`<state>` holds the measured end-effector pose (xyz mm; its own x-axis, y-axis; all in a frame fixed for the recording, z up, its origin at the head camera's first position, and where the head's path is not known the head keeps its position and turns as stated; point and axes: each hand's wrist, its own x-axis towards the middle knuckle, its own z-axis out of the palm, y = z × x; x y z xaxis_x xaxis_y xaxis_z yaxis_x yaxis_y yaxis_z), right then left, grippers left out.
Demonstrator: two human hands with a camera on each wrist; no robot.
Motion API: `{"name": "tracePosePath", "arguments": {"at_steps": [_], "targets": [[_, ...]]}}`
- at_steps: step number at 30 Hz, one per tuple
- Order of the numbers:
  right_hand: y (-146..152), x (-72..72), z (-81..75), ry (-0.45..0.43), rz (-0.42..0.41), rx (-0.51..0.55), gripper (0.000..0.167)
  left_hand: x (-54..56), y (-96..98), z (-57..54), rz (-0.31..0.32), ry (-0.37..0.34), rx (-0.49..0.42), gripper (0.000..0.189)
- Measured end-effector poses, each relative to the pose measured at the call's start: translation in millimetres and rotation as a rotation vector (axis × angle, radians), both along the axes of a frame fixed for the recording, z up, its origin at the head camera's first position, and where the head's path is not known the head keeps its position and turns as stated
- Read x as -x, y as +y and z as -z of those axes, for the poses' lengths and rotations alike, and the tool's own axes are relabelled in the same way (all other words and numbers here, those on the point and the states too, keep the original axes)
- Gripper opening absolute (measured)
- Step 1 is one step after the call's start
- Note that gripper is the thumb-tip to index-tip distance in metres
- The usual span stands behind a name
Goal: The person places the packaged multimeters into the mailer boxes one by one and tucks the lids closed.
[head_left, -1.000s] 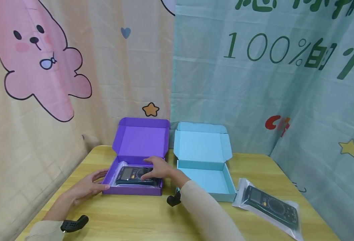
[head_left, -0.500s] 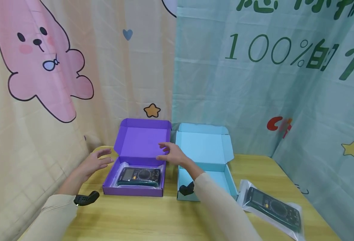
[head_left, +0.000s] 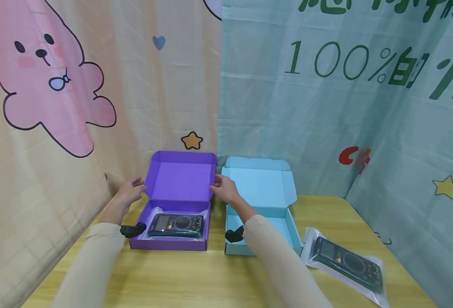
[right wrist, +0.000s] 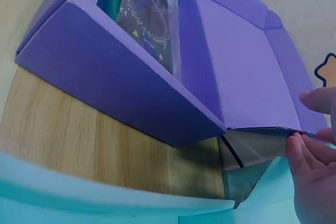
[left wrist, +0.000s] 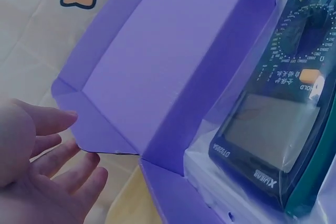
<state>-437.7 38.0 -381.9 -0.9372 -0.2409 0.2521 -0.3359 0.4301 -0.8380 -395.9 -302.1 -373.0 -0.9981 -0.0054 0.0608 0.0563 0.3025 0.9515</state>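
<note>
A purple cardboard box (head_left: 168, 245) stands on the table with its lid (head_left: 182, 182) raised. Inside lies a digital multimeter (head_left: 176, 225) in a clear plastic bag, its dial and screen facing up. My left hand (head_left: 129, 194) is at the lid's left side flap (left wrist: 100, 124), fingers loosely spread and the thumb tip over the flap's edge. On the opposite side, my right hand (head_left: 227, 189) has its fingertips at the edge of the lid's right flap, with a gap between thumb and fingers (right wrist: 299, 153).
A light blue box (head_left: 261, 184) with its lid up stands just right of the purple one, under my right forearm. Another bagged multimeter (head_left: 347, 263) lies on the table (head_left: 164, 282) at the right. Printed curtains (head_left: 134, 107) hang behind the table.
My right hand has left the multimeter and risen to the lid's right edge. My left hand has moved from the box's left wall up to the lid's left flap.
</note>
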Motion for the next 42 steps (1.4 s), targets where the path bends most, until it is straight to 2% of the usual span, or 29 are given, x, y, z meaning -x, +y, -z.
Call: {"name": "tracePosePath", "arguments": {"at_steps": [4,13,19,28,35,42], "targets": [[-6.4,-1.6,0.6,0.000,0.023,-0.012,0.051,5.5,3.2,1.9,-0.013,0.001,0.022,0.058],[-15.2,-3.8,4.7,0.029,0.104,-0.056,0.047,13.3,11.4,9.2,-0.054,0.128,0.089,0.043],[-18.8,-4.8,6.2,0.030,0.123,-0.050,0.045,12.7,9.2,10.9,-0.060,0.120,0.080,0.045],[-14.7,-10.1,8.9,-0.027,0.092,-0.006,0.056,4.8,7.0,15.8,-0.051,0.128,0.067,0.045],[-9.5,-15.3,2.8,-0.122,0.028,0.119,0.067,-1.8,2.7,23.1,-0.053,0.136,0.050,0.044],[-6.1,-21.8,2.1,-0.145,0.003,0.105,0.076,-6.1,-2.1,31.9,-0.058,0.169,0.013,0.043]]}}
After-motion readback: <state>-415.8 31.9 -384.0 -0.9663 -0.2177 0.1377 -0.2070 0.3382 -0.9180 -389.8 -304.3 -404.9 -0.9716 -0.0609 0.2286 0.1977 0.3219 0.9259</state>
